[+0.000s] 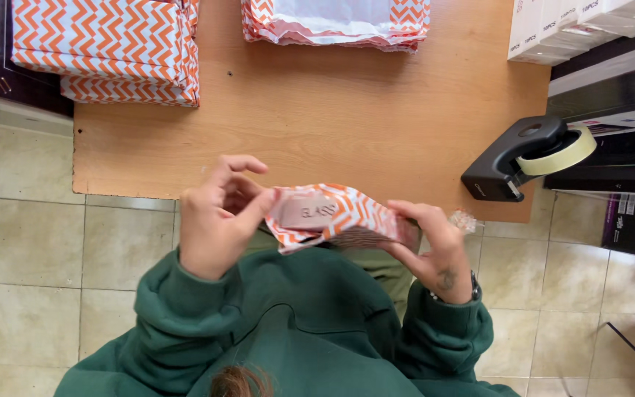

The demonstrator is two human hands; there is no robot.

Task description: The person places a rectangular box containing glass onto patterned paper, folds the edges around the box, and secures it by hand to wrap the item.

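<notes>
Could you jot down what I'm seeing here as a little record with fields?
Held item: small orange-and-white zigzag package with a pink label
Left hand: left hand pinches the package's left end, thumb by the label
Right hand: right hand grips its right end
Surface: wooden table
On table: stack of zigzag mailers, open mailer, black tape dispenser, white boxes
Clothing: green hoodie

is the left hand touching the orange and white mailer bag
Touching. The head view shows the left hand pinching one end of the orange and white mailer bag, thumb pressed on it; the right hand grips the other end.
</notes>
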